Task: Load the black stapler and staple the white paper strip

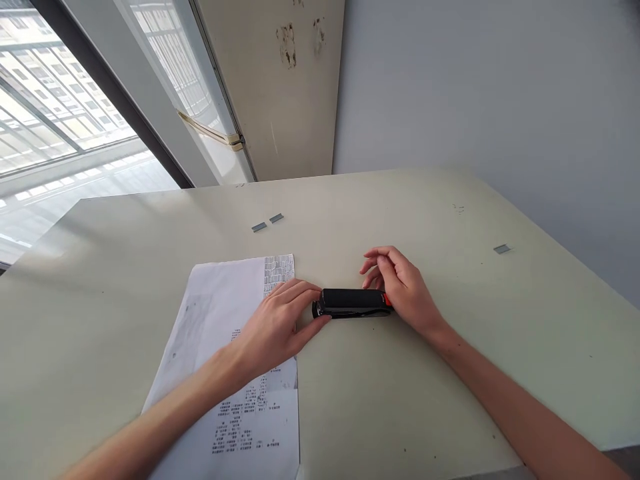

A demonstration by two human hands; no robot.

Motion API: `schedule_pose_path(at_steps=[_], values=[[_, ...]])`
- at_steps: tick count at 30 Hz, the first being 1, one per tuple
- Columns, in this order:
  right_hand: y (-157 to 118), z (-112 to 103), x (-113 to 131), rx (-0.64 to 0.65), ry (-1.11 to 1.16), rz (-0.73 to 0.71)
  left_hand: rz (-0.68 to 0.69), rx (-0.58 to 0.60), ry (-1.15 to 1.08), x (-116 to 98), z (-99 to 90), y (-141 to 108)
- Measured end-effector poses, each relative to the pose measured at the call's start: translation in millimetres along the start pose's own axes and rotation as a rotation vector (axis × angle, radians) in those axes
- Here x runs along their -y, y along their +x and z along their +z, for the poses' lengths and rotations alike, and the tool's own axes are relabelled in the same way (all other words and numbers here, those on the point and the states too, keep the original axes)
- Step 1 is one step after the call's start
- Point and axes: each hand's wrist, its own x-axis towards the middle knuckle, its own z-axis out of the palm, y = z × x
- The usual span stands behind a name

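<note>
A black stapler (354,303) with a red part at its right end lies on the pale table. My left hand (286,320) rests partly over the printed paper, its thumb and fingers closed around the stapler's left end. At the other end is my right hand (404,283), its palm edge against the red part and its fingers curled above and behind the stapler. Whether those curled fingers hold anything is hidden. The white paper (225,287) lies to the left, partly covered by my left hand and forearm.
Two small grey staple strips (259,227) (277,218) lie beyond the paper. Another grey strip (502,249) is at the right of the table (370,413). Behind the table stand a refrigerator (285,100) and a wall, with a window at the left.
</note>
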Motion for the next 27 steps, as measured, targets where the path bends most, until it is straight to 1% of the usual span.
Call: schedule_pose_path(at_steps=[3,5,8,10,14,20,25,27], values=[[-2,-3,5,0.107,0.074,0.022,-0.017,-0.005,0.010,1,-0.6,1],[-5,-6,10,0.224,0.071,0.000,-0.019,-0.014,0.016,2,0.3,1],[-9,-8,16,0.419,-0.043,-0.059,0.001,-0.031,0.041,3,1.8,0],[-10,-8,17,0.484,-0.098,-0.076,0.021,-0.048,0.070,4,0.6,-3],[-10,-7,16,0.479,-0.061,-0.049,0.044,-0.049,0.115,11,-11.5,-13],[-7,-10,15,0.473,-0.016,-0.004,0.008,-0.001,0.135,20,-34.7,-25],[-5,-13,14,0.460,-0.022,0.003,-0.048,0.060,0.061,24,-39.9,-25],[-4,-14,15,0.454,-0.021,0.000,-0.105,0.030,-0.023,32,-41.0,-18]])
